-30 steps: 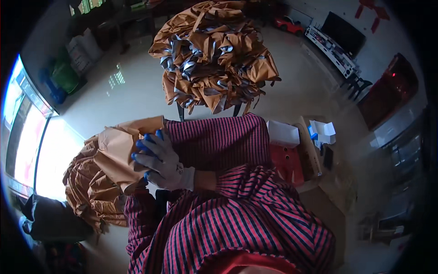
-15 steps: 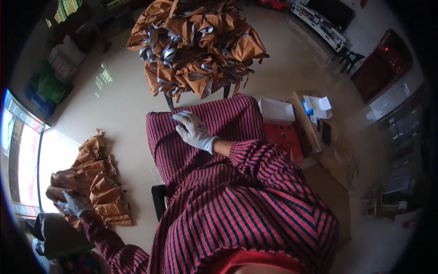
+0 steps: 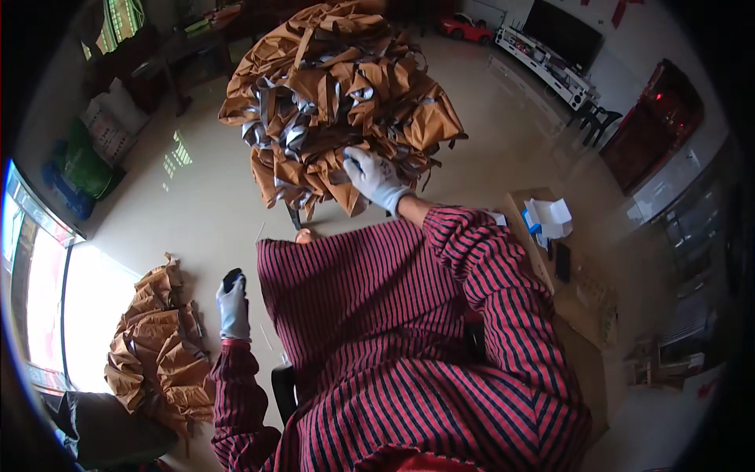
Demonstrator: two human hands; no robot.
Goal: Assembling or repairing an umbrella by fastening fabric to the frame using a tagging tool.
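Observation:
A large heap of brown fabric pieces (image 3: 338,102) with silvery-grey undersides and loose straps is piled in front of me on a support with dark legs. My right hand (image 3: 373,179), in a white glove with a dark palm side, reaches to the heap's near edge. Its fingers are stretched forward with a gap between them, and I see no piece gripped. My left hand (image 3: 233,307), gloved the same way, is raised left of my lap, fingers loosely apart and holding nothing visible. A smaller pile of brown fabric (image 3: 161,338) lies on the floor to its left.
Striped cloth (image 3: 354,275) covers my lap. To the right, an open white-and-blue box (image 3: 549,218) and a dark phone (image 3: 562,262) rest on cardboard (image 3: 590,303). A dark bag (image 3: 110,429) sits at lower left. Farther off are a TV stand (image 3: 543,69) and a red toy car (image 3: 465,30).
My left hand has come up and right, away from the smaller floor pile. My right hand has moved forward from my lap to the big heap. My lap has shifted lower in view.

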